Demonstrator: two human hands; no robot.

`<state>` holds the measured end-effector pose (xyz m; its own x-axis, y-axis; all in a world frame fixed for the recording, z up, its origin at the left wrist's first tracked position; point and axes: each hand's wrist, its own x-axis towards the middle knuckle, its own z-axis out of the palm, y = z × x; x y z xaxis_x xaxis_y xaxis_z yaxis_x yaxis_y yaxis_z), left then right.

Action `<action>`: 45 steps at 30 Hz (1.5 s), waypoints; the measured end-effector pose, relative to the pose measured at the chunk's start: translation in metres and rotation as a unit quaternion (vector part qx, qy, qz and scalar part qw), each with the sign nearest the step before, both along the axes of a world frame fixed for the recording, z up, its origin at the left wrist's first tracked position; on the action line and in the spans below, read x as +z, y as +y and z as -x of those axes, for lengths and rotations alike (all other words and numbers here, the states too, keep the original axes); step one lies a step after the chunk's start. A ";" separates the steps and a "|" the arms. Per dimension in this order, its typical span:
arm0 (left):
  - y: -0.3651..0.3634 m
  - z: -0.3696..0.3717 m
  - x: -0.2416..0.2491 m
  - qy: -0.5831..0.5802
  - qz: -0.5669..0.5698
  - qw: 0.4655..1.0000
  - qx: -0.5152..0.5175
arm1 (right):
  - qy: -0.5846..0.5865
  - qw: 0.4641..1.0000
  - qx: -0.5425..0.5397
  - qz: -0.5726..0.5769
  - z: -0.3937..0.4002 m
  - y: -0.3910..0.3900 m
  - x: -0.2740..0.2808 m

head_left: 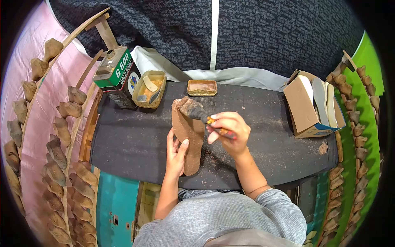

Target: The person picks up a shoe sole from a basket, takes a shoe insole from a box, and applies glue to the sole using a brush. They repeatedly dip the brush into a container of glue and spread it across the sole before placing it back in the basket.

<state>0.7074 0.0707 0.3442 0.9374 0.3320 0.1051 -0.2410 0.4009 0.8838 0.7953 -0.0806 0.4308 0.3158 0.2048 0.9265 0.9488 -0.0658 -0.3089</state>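
Observation:
In the middle of the head view, my left hand grips a brown shoe sole by its left edge, thumb on top and fingers behind. The sole stands lengthwise, its toe end pointing away from me. Closed around the dark handle of a brush is my right hand; orange-yellow and red marks show on that handle. The brush's worn, crusted head overlaps the upper part of the sole.
A G 600 can stands at the back left, beside a tub holding pale pieces. A small rectangular tin sits at the back middle. At the right, a cardboard box holds soles. Wooden shoe lasts line side racks. Shavings dot the black tabletop.

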 end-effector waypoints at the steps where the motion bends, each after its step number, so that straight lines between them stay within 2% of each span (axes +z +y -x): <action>1: 0.001 0.000 0.002 -0.003 0.005 1.000 -0.007 | 0.007 1.000 0.011 -0.004 0.001 0.001 -0.003; 5: 0.004 -0.003 -0.003 0.004 -0.011 1.000 -0.015 | 0.008 1.000 -0.011 0.028 0.006 0.001 0.003; 9: 0.002 -0.007 -0.005 0.013 -0.025 1.000 -0.007 | -0.013 1.000 -0.005 0.000 0.007 0.007 0.003; 15: 0.008 -0.014 -0.005 -0.004 -0.008 1.000 0.003 | 0.004 0.993 0.107 0.039 0.009 0.009 -0.006; 18: 0.011 -0.016 -0.008 0.005 -0.026 1.000 0.009 | 0.028 0.995 0.098 0.017 0.009 0.008 -0.002; 20: 0.008 -0.016 -0.002 0.000 -0.028 1.000 -0.001 | 0.017 0.997 0.073 0.007 0.006 0.013 0.001; 22: 0.006 -0.017 -0.001 -0.023 -0.086 0.996 0.005 | -0.022 0.999 0.037 0.016 0.001 0.016 0.003; 24: 0.007 -0.017 0.000 -0.024 -0.078 0.997 -0.001 | -0.020 0.999 0.043 0.026 0.004 0.014 0.003; 26: 0.008 -0.017 0.001 0.014 -0.014 1.000 -0.010 | -0.001 0.992 0.111 0.067 0.008 0.011 0.002; 27: 0.009 -0.019 -0.004 -0.012 -0.033 0.999 0.001 | 0.023 0.988 0.137 0.072 0.009 0.008 0.001; 30: 0.011 -0.020 -0.006 -0.023 -0.089 0.996 0.008 | 0.040 0.990 0.133 0.029 0.009 0.008 0.002; 32: 0.008 -0.018 0.001 -0.008 -0.071 0.997 0.000 | 0.006 0.997 0.078 0.017 0.005 0.011 0.005; 35: 0.007 -0.017 0.006 0.006 -0.048 0.999 -0.012 | -0.011 0.998 0.054 0.017 0.001 0.015 0.000; 39: 0.011 -0.017 0.002 0.017 -0.008 1.000 -0.020 | 0.005 0.990 0.120 0.070 0.003 0.010 -0.001; 41: 0.012 -0.018 -0.003 -0.007 -0.037 0.999 -0.008 | 0.015 0.980 0.165 0.110 0.005 0.003 0.000; 42: 0.013 -0.018 -0.004 -0.030 -0.066 0.997 0.004 | 0.014 0.980 0.165 0.110 0.005 0.002 0.001; 45: 0.007 -0.015 0.003 -0.018 -0.048 0.999 -0.004 | 0.039 0.982 0.171 0.071 0.007 0.000 0.003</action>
